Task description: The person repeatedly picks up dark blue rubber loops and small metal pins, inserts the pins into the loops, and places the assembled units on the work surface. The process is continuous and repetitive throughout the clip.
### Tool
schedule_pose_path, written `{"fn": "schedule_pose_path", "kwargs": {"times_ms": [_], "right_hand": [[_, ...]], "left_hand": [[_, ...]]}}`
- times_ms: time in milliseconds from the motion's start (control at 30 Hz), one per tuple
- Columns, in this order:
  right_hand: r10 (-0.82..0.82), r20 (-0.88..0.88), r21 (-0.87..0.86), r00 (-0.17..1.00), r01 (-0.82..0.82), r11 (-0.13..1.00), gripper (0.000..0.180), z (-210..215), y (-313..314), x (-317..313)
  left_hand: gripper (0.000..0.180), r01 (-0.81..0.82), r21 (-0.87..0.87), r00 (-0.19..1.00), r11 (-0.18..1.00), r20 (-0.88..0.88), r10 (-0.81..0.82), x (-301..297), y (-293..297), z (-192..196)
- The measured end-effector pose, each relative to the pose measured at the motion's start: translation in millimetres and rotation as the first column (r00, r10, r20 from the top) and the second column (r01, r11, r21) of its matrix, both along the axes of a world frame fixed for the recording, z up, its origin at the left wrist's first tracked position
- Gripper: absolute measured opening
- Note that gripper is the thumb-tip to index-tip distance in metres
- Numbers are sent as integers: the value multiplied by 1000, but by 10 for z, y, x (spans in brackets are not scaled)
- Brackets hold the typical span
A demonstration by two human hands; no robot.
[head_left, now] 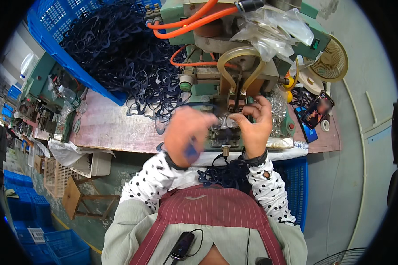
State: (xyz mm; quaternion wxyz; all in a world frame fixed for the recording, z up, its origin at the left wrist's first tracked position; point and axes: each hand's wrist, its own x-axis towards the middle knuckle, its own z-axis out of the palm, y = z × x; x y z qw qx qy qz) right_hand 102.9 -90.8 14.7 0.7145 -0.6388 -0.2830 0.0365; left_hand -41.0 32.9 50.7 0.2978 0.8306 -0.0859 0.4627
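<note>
At the foot of the green metal press (pixel 227 110), a small glossy clear piece (pixel 227 121) sits between both hands, just above the steel jig. Right hand (pixel 254 126) pinches its edge, fingers curled. Left hand (pixel 185 134) is motion-blurred; its finger state cannot be told. Behind, tangled dark-blue rubbery loops (pixel 132 75) spill from a blue lattice plastic crate (pixel 53 26) onto the worn brown bench (pixel 106 128).
</note>
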Motion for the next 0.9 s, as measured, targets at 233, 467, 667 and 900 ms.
{"fn": "schedule_pose_path", "kwargs": {"times_ms": [233,467,667,900], "right_hand": [[-207,494,-322,845,399,858,70,-196,-396,646],[-221,168,-460,961,275,845,41,-819,-1060,1197],[3,599,-701,801,523,485,26,-829,-1036,936],[-138,506,-595,852,460,660,23,-1030,-907,1117]], "left_hand": [[31,213,347,975,914,-21,-219,208,-376,-457],[38,270,288,963,919,-85,-257,272,-332,-481],[38,262,277,965,924,-98,-244,268,-348,-480],[39,20,328,999,944,-49,-4,-44,-449,-532]]}}
